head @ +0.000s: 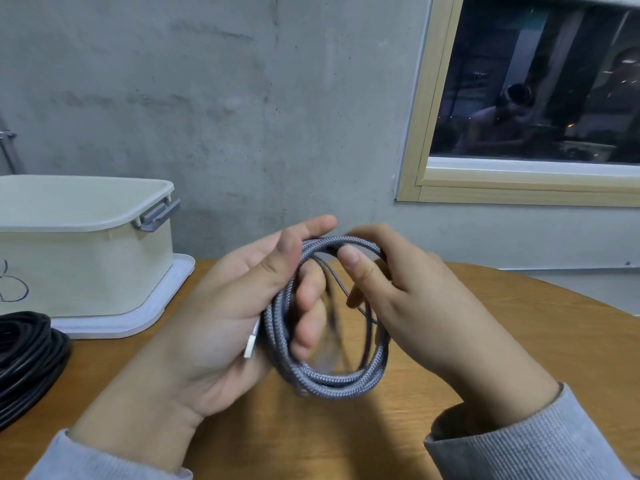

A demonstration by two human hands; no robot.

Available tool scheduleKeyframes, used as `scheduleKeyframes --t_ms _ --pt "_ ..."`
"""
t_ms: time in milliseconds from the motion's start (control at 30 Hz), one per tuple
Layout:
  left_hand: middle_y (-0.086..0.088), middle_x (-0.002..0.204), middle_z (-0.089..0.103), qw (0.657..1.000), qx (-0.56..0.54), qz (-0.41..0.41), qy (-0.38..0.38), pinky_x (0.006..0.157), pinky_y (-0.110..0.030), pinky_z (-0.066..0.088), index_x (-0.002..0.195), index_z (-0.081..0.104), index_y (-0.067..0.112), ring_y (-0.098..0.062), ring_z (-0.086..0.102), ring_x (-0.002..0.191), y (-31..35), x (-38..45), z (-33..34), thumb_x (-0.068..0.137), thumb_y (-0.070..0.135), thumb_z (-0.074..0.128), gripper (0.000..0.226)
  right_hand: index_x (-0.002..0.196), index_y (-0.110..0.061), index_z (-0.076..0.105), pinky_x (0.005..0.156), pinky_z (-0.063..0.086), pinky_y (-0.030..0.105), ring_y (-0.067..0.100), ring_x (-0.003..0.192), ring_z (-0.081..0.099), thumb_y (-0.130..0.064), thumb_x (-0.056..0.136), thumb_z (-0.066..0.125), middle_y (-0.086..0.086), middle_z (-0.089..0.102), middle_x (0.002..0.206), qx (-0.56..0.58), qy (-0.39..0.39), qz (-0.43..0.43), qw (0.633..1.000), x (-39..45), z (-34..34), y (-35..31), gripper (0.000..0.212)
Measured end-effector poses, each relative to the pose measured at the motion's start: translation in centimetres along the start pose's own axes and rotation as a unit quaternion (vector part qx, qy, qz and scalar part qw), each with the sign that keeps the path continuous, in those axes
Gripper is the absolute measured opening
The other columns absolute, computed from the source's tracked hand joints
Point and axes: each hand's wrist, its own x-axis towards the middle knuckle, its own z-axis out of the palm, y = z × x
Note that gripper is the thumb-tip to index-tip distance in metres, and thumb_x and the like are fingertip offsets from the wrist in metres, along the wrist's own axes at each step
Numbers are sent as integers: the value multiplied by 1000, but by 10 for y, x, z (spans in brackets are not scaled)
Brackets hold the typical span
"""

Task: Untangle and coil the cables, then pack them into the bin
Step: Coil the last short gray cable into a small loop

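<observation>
A grey braided cable [332,379] is wound into a coil of several loops, held above the wooden table [519,323]. My left hand [221,327] holds the coil's left side, with its fingers through the loops and a white plug against the palm. My right hand [408,299] pinches the top of the coil between thumb and fingers; a thin loose strand hangs blurred inside the loop. The cream bin [86,268] stands at the left, apart from both hands.
The bin sits on its white lid [162,299] and has a grey handle latch [159,213]. A coil of black cable [27,355] lies on the table at the far left. A concrete wall and a window are behind.
</observation>
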Motion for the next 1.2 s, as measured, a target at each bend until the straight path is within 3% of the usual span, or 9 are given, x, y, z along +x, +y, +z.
scheduleKeyframes --t_ms 100,367,500,667,767,833,1033,1100,1200 --pt "0 48 40 998 -56 -13 28 30 -13 32 106 69 7 -6 36 29 -3 3 1 83 11 65 23 109 -43 49 65 50 35 4 64 59 -68 81 18 -12 64 78 7 12 -56 998 1 2 1 49" --pt "-3 60 46 950 -258 -81 -159 41 -19 43 139 38 5 -8 40 42 -6 2 -2 101 21 48 43 99 -36 60 74 51 37 4 84 62 -48 94 32 -13 67 88 110 48 -95 988 4 13 1 31" --pt "-2 65 32 947 -252 -63 -189 46 -22 39 145 23 5 -11 36 50 0 0 0 106 23 34 44 85 -34 58 64 50 30 9 65 65 -55 89 35 -8 65 73 187 -9 -81 979 2 18 -4 32" --pt "3 55 39 966 -214 -89 -113 38 -19 41 133 50 8 -6 35 39 -5 2 3 97 36 54 46 70 -29 55 48 32 18 4 45 50 -65 85 39 -15 50 49 156 46 -56 985 4 16 -1 41" --pt "2 51 39 997 -15 -48 50 36 -21 40 97 74 17 -9 35 33 -6 2 12 89 46 56 35 72 -21 59 48 31 17 4 48 46 -64 74 35 -14 51 50 129 83 -26 988 5 16 2 49" --pt "0 51 45 990 121 -24 69 41 -24 44 69 73 30 -15 45 37 -7 3 14 88 46 59 28 74 -18 61 50 33 19 5 51 46 -66 71 34 -13 52 53 113 101 -15 988 7 17 4 55" --pt "9 70 63 917 383 58 99 56 -14 45 107 64 46 -10 63 56 -13 5 0 75 57 54 35 75 -13 61 51 33 23 8 53 44 -63 81 39 -4 47 50 81 103 10 991 7 19 4 56" --pt "5 65 62 936 336 35 102 57 -17 48 115 61 40 -13 62 54 -12 5 2 77 49 54 40 73 -12 60 51 33 23 7 51 44 -57 85 43 -6 47 50 82 93 3 992 6 21 3 50" --pt "-1 52 45 993 59 -51 93 39 -25 46 123 61 29 -13 43 33 -7 3 15 79 37 69 45 69 -11 54 47 30 23 8 47 40 -59 84 40 -7 46 50 105 85 -9 991 5 20 0 52"
